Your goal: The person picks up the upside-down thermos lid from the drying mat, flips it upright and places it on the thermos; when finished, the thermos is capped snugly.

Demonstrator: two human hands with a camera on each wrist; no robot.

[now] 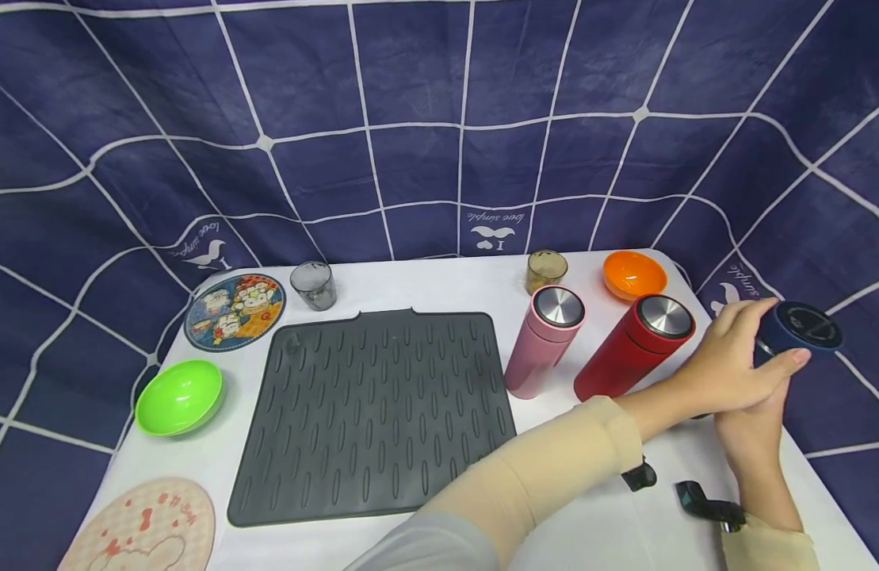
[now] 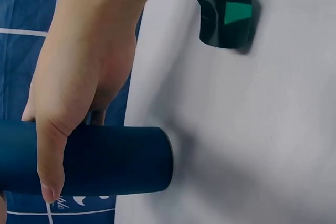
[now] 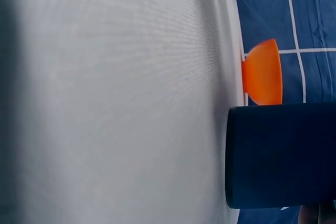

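Observation:
At the right edge of the table, both hands hold a dark blue vacuum flask (image 1: pixel 806 327) with a round, flat-topped lid. My left hand (image 1: pixel 728 357) reaches across from the left and grips the flask around its lid, thumb on the near side. Below it, my right hand (image 1: pixel 751 428) wraps the body; the left wrist view shows this right hand (image 2: pixel 79 77) with its thumb across the flask (image 2: pixel 121 158). The flask's base is close over the white tabletop in the right wrist view. Most of the body is hidden behind the hands in the head view.
Left of the hands stand a red flask (image 1: pixel 635 349) and a pink flask (image 1: pixel 544 341). Behind are an orange bowl (image 1: pixel 633 274) and an amber cup (image 1: pixel 546 271). A grey ribbed mat (image 1: pixel 382 412) fills the middle. A green bowl (image 1: pixel 178 396), glass (image 1: pixel 314 285) and round mats lie left.

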